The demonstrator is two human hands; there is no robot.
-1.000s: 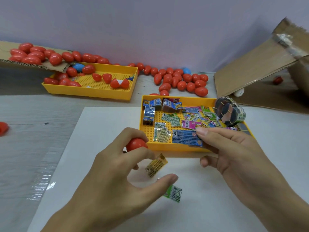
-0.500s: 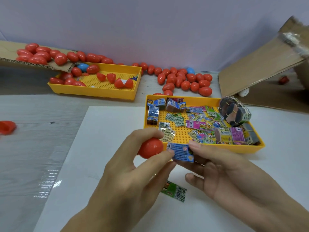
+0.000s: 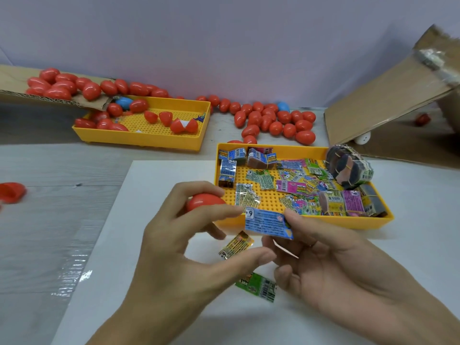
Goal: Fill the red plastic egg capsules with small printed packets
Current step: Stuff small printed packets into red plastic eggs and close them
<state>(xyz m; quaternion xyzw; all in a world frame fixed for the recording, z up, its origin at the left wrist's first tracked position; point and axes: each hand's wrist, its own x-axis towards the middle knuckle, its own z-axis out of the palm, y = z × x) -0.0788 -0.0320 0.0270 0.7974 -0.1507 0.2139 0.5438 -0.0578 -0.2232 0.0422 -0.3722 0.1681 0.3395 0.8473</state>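
Red egg capsule (image 3: 202, 201) sits in left hand (image 3: 179, 247), fingers curled round it, just in front of the yellow tray (image 3: 306, 221). Right hand (image 3: 331, 260) pinches a blue packet (image 3: 267, 222) by its right end, flat. Judgement: the flat packet looks wider than the capsule, so fold or roll it first. Whether the capsule is split yet: cannot tell.

Near tray (image 3: 348, 224): yellow, its floor a grid of small holes, heaped with packets (image 3: 296, 188) printed green, pink, blue and yellow with dark text and barcodes. At its front wall, a red egg (image 3: 202, 201) and a blue packet (image 3: 267, 224) with black print and a white "6+" corner. In front of it, on a white sheet (image 3: 104, 257), one yellow packet (image 3: 236, 246) and one green packet (image 3: 257, 287). Behind it, red eggs (image 3: 276, 120), two blue.
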